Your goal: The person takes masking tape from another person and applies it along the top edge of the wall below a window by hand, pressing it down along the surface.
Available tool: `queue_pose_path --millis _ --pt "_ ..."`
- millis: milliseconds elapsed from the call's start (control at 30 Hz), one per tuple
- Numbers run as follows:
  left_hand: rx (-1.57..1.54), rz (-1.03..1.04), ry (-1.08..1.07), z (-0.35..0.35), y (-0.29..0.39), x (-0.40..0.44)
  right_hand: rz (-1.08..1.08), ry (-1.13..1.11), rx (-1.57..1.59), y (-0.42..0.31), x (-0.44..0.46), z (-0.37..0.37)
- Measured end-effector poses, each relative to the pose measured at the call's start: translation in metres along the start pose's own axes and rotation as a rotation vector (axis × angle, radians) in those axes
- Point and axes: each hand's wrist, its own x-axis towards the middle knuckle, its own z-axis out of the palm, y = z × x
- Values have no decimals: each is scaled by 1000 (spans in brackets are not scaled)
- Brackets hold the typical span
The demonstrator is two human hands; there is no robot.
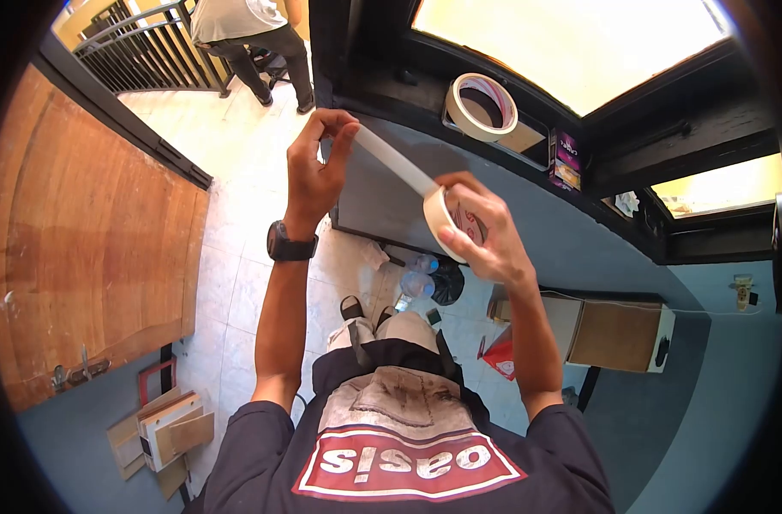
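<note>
Strip [396,158] stretches straight from roll [439,219]
Left hand [317,167] pinches the strip's far end; right hand [487,233] grips the roll.

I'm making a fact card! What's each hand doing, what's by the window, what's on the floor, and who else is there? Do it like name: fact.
Left hand: pinches the end of the tape strip
Right hand: holds the tape roll
Tape strip: stretches straight between both hands
Left wrist: black watch
By the window: another roll, plus a purple box
Floor: bottles beside a black bag
Someone else: a person standing, top left
</note>
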Motion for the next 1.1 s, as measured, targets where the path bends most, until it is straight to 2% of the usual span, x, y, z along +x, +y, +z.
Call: queue_pose_path --millis 33,100,133,300,367,400,467,500,567,733,900,967,1100 --pt "-1 -4 -2 4 -6 2 -57 75 -106 0 3 2" --pt "72 201 150 13 -19 6 26 99 -156 -6 11 3" --pt "69 197 149 17 -23 6 104 122 -208 -10 15 4" --pt "166 234 324 32 -37 7 128 118 -348 -28 31 14" --pt "213 274 375 33 -41 10 89 116 -566 -36 38 20" --pt "214 267 377 34 -44 11 91 109 -566 -37 41 23" --pt "264 329 408 36 -48 13 185 94 -766 -38 47 30" --pt "298 334 426 37 -52 14 186 89 -767 -42 52 33" --pt "349 347 456 39 -60 15 361 -5 -866 -53 64 38" --pt "449 398 512 40 -67 17 422 -75 -920 -54 79 42" --pt "300 354 483 39 -69 16 432 -93 -881 -54 85 37" --pt "321 372 492 39 -68 17 547 -150 -844 -60 90 33" --pt "359 389 500 40 -73 18 591 -194 -810 -58 94 31"
